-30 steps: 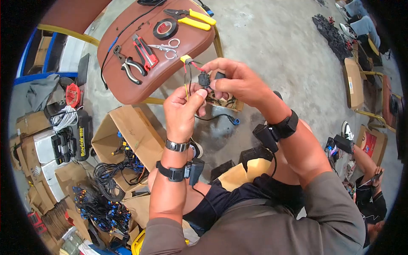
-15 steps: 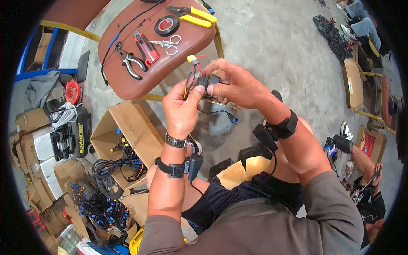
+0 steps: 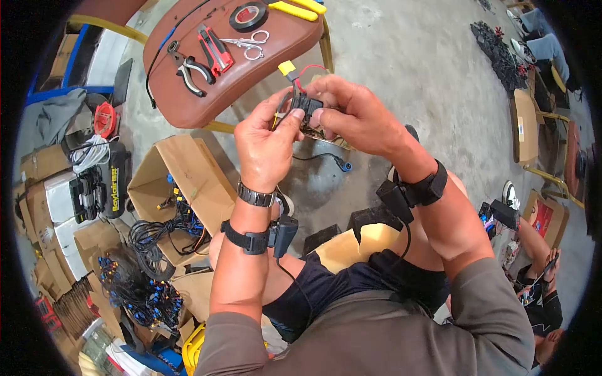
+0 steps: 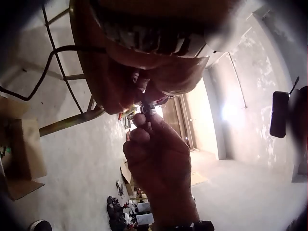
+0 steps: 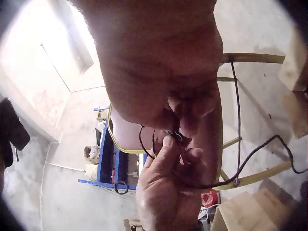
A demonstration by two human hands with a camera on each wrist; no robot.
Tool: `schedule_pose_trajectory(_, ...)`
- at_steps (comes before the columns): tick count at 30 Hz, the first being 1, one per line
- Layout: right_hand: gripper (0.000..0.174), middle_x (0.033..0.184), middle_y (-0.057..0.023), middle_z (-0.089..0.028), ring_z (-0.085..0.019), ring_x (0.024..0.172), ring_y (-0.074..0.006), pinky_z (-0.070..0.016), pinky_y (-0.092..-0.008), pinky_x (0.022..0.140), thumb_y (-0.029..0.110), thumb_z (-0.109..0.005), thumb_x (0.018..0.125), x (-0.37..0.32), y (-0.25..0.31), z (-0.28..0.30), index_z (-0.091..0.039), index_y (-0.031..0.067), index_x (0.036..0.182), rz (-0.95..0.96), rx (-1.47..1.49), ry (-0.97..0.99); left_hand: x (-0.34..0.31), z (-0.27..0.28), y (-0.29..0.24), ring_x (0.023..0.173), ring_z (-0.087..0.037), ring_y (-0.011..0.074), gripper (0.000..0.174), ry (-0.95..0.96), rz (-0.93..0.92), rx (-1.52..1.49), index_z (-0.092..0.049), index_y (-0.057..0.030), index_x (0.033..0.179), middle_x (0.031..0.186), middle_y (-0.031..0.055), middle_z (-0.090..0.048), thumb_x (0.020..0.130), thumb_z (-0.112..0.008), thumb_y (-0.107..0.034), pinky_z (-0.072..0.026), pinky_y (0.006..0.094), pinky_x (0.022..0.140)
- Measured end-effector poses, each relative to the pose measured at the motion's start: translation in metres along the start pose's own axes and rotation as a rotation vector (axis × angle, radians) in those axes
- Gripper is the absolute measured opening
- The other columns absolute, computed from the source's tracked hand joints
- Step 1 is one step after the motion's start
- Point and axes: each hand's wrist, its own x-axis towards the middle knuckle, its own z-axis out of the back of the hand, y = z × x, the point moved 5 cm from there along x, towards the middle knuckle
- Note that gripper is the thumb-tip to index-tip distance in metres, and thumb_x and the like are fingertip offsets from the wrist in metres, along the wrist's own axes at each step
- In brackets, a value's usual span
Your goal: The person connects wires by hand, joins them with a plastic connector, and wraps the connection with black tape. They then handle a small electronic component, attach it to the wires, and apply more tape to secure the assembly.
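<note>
Both hands meet in front of the chair around a small black plastic connector block (image 3: 310,105). My left hand (image 3: 266,150) pinches its left side between thumb and fingers, with thin black and yellow wires running beside them. From the other side my right hand (image 3: 367,119) grips the block, thumb against it and index finger arched over the top. A yellow plug (image 3: 288,69) with red and black leads sticks up above the fingers. In the right wrist view, the left thumb (image 5: 167,142) presses at the dark piece, and the fingers partly hide it.
On the brown chair seat (image 3: 182,106) lie pliers (image 3: 193,75), a red utility knife (image 3: 215,51), scissors (image 3: 249,44), black tape (image 3: 248,16) and a yellow-handled tool (image 3: 295,9). Cardboard boxes (image 3: 200,169) with bundled cables stand at the left. A blue-ended cable (image 3: 343,165) hangs below the hands.
A black part in the right fingers, apart from the block a second ago, is now against it. The hands have closed together, the yellow plug has risen, and the head view has shifted slightly.
</note>
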Motion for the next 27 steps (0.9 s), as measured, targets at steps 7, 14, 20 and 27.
schedule_pose_trajectory(7,0.040,0.065,-0.0021,-0.049,-0.050,0.057,-0.0114,-0.0413,-0.0315,0.052,0.002,-0.062,0.089,-0.006,0.009,-0.002,-0.051,0.0031,0.127,0.102,-0.089,0.014,-0.004,-0.002,0.001,0.065,-0.060,0.0080,0.032,0.020,-0.026,0.059,-0.066,0.0029,0.123,0.093,0.0038,-0.069,0.091,-0.068,0.002,-0.0513,0.0231,0.056)
schedule_pose_trajectory(14,0.041,0.066,-0.0097,-0.051,-0.053,0.061,-0.0242,-0.0436,-0.0382,0.060,0.002,-0.063,0.087,-0.015,0.017,-0.005,-0.051,0.0031,0.127,0.174,-0.321,-0.072,-0.008,-0.003,-0.003,0.063,-0.060,0.0086,0.031,0.048,0.009,0.085,-0.066,0.0030,0.121,0.091,0.0044,-0.069,0.090,-0.068,0.003,-0.0503,0.0234,0.054)
schedule_pose_trajectory(20,0.039,0.099,-0.0198,-0.065,-0.069,0.085,-0.0388,-0.0543,-0.0445,0.076,0.001,-0.059,0.086,-0.012,0.007,-0.005,-0.052,0.0023,0.125,0.397,-0.418,-0.137,-0.006,-0.004,0.004,0.062,-0.059,0.0089,0.029,0.049,-0.050,0.084,-0.067,0.0023,0.118,0.091,0.0040,-0.066,0.089,-0.070,0.002,-0.0509,0.0243,0.053)
schedule_pose_trajectory(27,0.036,0.107,-0.0251,-0.066,-0.062,0.104,-0.0470,-0.0488,-0.0519,0.087,0.006,-0.057,0.087,-0.015,0.007,-0.001,-0.053,0.0047,0.123,0.038,-0.410,0.077,-0.009,-0.004,0.006,0.063,-0.057,0.0080,0.020,0.145,-0.027,0.220,-0.064,0.0028,0.109,0.087,0.0035,-0.062,0.089,-0.066,0.004,-0.0476,0.0236,0.049)
